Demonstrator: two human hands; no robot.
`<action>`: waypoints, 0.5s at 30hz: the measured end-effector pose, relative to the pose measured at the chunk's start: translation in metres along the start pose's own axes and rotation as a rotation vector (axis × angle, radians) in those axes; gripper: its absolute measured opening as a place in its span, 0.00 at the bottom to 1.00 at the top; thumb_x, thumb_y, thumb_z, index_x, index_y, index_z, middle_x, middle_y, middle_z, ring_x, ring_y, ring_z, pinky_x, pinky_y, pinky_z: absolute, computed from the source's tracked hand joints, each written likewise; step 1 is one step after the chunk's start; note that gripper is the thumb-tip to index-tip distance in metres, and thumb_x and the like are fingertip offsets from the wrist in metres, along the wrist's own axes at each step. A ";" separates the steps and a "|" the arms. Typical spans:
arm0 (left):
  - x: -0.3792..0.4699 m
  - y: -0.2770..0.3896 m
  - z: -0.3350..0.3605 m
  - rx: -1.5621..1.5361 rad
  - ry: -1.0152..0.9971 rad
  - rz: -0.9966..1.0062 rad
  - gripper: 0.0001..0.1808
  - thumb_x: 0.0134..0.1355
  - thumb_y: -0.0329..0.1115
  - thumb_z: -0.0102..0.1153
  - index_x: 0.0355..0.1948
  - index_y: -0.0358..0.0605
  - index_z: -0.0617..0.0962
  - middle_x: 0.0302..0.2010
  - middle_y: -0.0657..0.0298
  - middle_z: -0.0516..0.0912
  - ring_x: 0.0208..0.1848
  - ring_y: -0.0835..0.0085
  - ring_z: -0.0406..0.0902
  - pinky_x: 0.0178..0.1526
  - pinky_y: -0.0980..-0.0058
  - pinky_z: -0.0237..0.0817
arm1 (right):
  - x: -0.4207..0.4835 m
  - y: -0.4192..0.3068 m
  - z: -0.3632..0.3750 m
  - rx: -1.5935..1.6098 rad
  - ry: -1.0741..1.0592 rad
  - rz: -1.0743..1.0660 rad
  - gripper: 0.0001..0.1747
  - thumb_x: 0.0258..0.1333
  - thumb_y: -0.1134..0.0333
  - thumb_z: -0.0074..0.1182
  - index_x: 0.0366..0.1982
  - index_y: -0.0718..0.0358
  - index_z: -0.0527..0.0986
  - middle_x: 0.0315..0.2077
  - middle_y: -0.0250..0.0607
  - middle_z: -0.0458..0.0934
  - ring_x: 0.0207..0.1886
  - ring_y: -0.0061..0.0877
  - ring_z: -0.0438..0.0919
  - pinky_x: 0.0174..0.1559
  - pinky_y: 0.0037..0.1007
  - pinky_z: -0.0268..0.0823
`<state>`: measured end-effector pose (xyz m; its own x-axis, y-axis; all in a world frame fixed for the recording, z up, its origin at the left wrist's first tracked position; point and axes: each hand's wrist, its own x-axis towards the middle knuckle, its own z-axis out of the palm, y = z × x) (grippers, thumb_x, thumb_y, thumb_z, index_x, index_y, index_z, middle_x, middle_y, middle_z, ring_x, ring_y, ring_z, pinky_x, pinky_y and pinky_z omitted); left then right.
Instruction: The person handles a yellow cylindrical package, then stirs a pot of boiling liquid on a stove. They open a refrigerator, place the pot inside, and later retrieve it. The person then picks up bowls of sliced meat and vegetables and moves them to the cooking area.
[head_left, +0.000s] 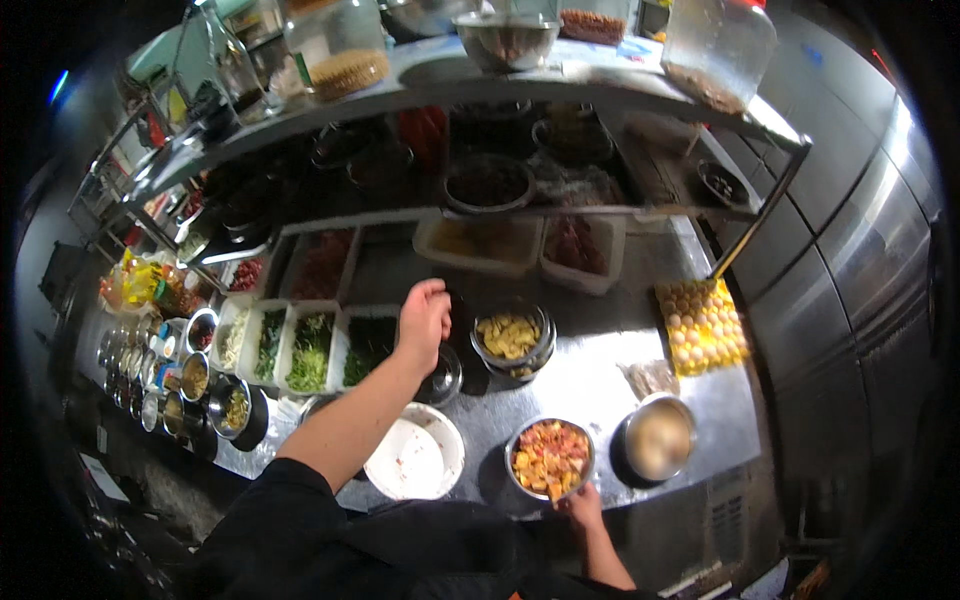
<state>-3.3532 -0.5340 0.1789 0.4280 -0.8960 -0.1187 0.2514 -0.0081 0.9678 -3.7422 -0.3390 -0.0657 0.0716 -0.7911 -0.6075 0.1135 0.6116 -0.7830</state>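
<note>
My right hand (581, 505) grips the near rim of a metal bowl (512, 470) at the counter's front edge. Chopped orange and red food pieces (553, 456) fill this bowl. Over the middle of the counter is my left hand (427, 322), its fingers loosely curled; whether anything small is inside them cannot be seen. A clear lid (442, 375) lies just below that hand. To its right stands a container of yellowish slices (510, 335). My left forearm crosses above a white tub (412, 454) with reddish specks on its inside.
Plastic tubs of chopped greens (310, 352) and several seasoning pots (195, 375) line the left. A pot (660, 439) and a tray of eggs (701, 328) stand at right. The metal shelf (465, 94) overhangs the back, bearing jars and a steel bowl (508, 41).
</note>
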 end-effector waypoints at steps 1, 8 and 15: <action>-0.027 -0.024 -0.004 -0.025 -0.034 -0.051 0.17 0.61 0.29 0.53 0.51 0.41 0.72 0.29 0.67 0.74 0.22 0.82 0.68 0.21 0.82 0.60 | -0.002 -0.005 -0.001 0.034 -0.046 0.022 0.10 0.59 0.77 0.51 0.44 0.65 0.70 0.25 0.40 0.78 0.20 0.26 0.76 0.23 0.30 0.72; -0.158 -0.164 -0.030 0.160 -0.197 -0.676 0.25 0.62 0.31 0.55 0.60 0.42 0.66 0.47 0.62 0.73 0.46 0.71 0.73 0.42 0.69 0.71 | -0.019 -0.048 0.000 0.277 0.046 -0.114 0.14 0.70 0.59 0.45 0.32 0.60 0.68 0.18 0.28 0.65 0.18 0.17 0.67 0.22 0.25 0.67; -0.182 -0.211 -0.017 0.192 -0.288 -0.899 0.26 0.64 0.31 0.50 0.63 0.42 0.65 0.55 0.56 0.73 0.54 0.67 0.71 0.40 0.66 0.72 | -0.019 -0.052 0.017 -0.040 0.086 0.039 0.02 0.61 0.71 0.51 0.34 0.59 0.70 0.25 0.28 0.73 0.23 0.15 0.70 0.25 0.22 0.66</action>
<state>-3.4695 -0.3615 -0.0074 -0.0910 -0.5940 -0.7993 0.2247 -0.7942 0.5646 -3.7331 -0.3554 -0.0113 -0.0103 -0.7640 -0.6452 0.0721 0.6429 -0.7625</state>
